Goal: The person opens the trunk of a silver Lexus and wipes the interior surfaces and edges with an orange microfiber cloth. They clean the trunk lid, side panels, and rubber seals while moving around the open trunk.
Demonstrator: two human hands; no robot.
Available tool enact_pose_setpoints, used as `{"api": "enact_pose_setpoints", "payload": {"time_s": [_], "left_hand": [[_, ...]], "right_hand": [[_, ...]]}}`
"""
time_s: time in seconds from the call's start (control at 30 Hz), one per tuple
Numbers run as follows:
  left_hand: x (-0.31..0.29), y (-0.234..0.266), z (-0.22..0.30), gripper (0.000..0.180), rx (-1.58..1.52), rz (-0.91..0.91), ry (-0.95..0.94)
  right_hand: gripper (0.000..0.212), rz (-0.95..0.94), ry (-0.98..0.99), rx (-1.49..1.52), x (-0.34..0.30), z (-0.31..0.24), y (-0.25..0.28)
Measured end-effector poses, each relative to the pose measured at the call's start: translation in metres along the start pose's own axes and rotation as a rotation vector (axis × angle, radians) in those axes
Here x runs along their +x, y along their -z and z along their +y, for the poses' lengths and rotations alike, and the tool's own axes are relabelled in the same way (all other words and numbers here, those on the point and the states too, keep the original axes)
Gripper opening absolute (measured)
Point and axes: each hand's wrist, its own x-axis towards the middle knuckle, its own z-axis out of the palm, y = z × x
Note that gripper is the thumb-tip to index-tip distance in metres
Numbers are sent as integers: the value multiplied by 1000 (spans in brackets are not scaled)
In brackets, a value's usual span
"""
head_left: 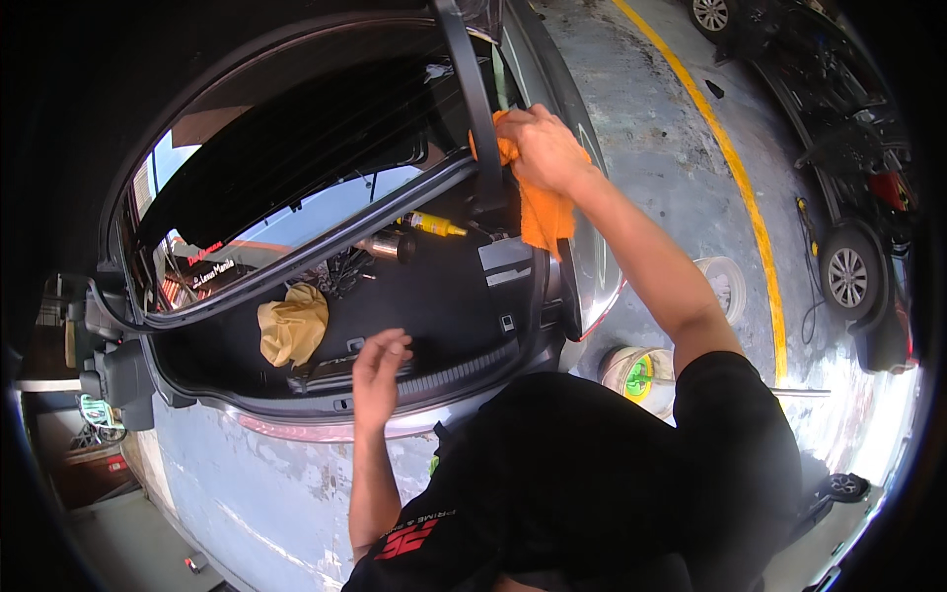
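My right hand [544,148] grips an orange cloth [546,215], bunched under the fingers and hanging down in a flap. It presses the cloth around a dark strut [472,89] at the right side of a car's open rear end. My left hand [380,373] is raised over the rear sill [464,367] with nothing in it, its fingers loosely curled and apart. In the cargo area [424,306] lie a crumpled tan cloth or bag [294,326], a yellow bottle [434,224] and a metallic cylinder [388,245].
A dark glass pane [296,197] with reflections slants over the cargo area. Right of the car stand a bucket with a green insert [639,375] and a whitish bucket [723,286]. Beyond a yellow floor line [735,158] is a dark car [834,148].
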Motion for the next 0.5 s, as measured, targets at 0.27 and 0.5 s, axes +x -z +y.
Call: {"api": "enact_pose_setpoints", "payload": {"time_s": [0.27,0.5], "left_hand": [[94,-13,81,38,925,-10,-813],[196,-113,129,47,1137,-122,-1039]], "right_hand": [[51,-100,114,28,1,9,8],[48,-306,166,52,13,14,25]]}}
